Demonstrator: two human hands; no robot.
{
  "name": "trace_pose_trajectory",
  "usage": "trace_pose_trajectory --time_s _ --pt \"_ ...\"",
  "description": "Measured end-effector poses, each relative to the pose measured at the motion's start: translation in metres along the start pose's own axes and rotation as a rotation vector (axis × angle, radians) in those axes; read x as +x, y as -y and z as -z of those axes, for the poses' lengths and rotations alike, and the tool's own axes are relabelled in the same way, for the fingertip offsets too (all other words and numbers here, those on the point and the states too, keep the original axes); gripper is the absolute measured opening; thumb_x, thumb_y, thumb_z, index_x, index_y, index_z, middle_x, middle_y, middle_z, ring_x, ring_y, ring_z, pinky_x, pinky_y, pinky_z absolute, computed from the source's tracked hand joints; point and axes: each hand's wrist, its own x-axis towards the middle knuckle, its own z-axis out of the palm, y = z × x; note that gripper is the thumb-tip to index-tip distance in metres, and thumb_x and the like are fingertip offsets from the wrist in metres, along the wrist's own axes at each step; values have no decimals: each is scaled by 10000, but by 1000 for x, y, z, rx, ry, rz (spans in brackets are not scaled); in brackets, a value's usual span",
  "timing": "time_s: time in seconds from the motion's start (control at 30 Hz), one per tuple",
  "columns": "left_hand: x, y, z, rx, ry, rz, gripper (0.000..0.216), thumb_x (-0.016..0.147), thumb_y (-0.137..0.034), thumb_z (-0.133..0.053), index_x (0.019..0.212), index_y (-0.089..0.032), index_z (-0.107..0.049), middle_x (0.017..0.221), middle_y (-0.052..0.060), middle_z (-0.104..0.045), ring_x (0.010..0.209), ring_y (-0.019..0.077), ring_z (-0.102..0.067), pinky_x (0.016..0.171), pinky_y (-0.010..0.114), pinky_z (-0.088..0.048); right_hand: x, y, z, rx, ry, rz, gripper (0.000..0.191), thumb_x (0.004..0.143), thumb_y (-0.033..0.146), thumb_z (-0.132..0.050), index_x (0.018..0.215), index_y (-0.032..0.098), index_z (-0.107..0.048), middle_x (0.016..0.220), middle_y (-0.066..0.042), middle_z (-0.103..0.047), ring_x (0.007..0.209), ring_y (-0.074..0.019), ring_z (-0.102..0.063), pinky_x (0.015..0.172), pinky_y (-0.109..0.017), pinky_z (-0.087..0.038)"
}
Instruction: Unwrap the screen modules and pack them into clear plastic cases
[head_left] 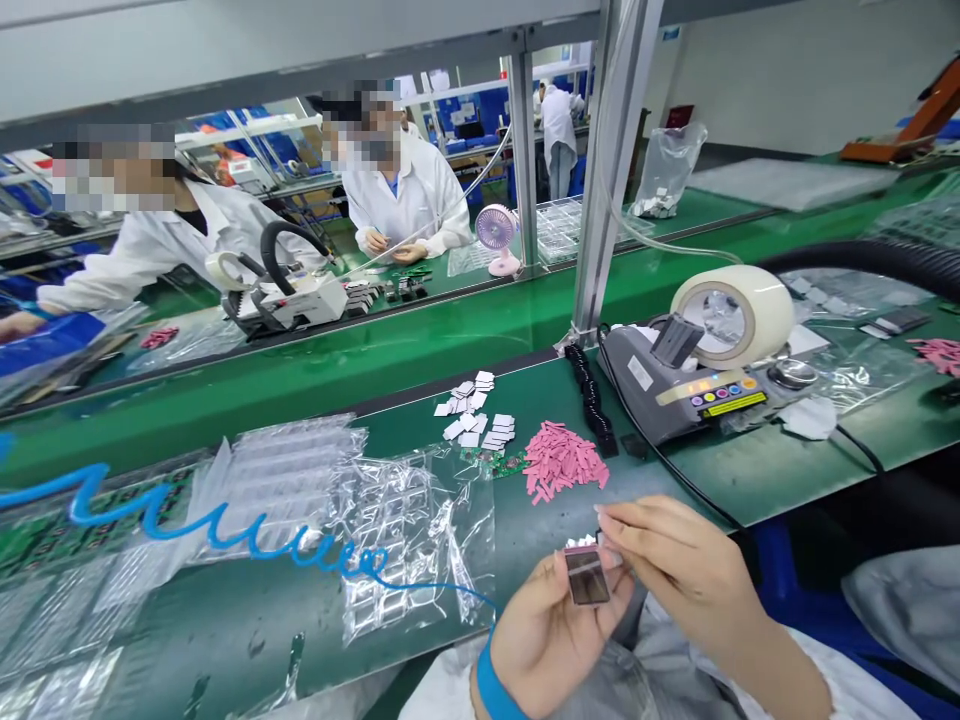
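Note:
My left hand (541,630), with a blue wrist strap (495,680) and its coiled cord, grips a small square module with a dark glossy face (587,578). A pink strip and white bits show along the module's top edge. My right hand (682,560) is closed, fingertips pinched at the module's upper right corner; what they pinch is too small to make out. Just beyond both hands lies a heap of pink strips (562,460). White square pieces (480,430) are scattered left of it, beside a thin green circuit board strip (495,462).
Plastic bags of trays (394,540) lie left. A grey tape machine (660,385) with a large tape roll (772,310) and a black cable stands right. A metal post (600,200) rises behind the bench. Across the green belt (420,350), people in white coats sit.

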Motion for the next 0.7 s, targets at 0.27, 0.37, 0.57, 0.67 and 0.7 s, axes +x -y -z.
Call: trace_pose_trajectory --time_s 0.27,0.37,0.57,0.67,0.7 --pt "-4 1 -8 -51 33 -3 208 706 -268 -728 827 -99 -726 871 51 -756 943 166 -640 1004 320 -393 -1 7 -4 -23 -78 10 236 804 28 -533 930 211 -612 970 -71 -693 811 -168 -614 693 -314 -531" --pt "-5 -1 -7 -86 32 -14 192 716 -282 -719 806 -113 -728 862 42 -755 948 168 -641 1006 315 -385 3 7 -12 -49 -66 -24 187 832 56 -488 875 201 -597 902 -61 -671 773 -158 -597 667 -303 -507" --pt "-8 -9 -3 -102 72 8 251 779 -322 -651 861 -97 -725 948 52 -747 989 165 -634 1016 284 -376 1 11 -17 -92 -40 -5 154 834 52 -431 838 178 -519 849 -58 -558 787 -171 -514 714 -339 -454" --pt "-8 -15 -2 -70 118 2 308 817 -347 -598 904 -78 -719 1132 85 -685 1126 187 -573 1041 269 -356 -15 16 -13 -11 -14 -70 131 855 90 -405 827 192 -482 908 -58 -491 826 -167 -506 735 -320 -447" --pt "-8 -18 -1 -62 120 -5 316 825 -347 -587 916 -74 -716 1179 92 -659 1162 195 -549 1050 272 -349 -23 15 -14 40 0 -124 123 870 118 -393 821 198 -473 924 -60 -478 830 -164 -510 712 -298 -451"
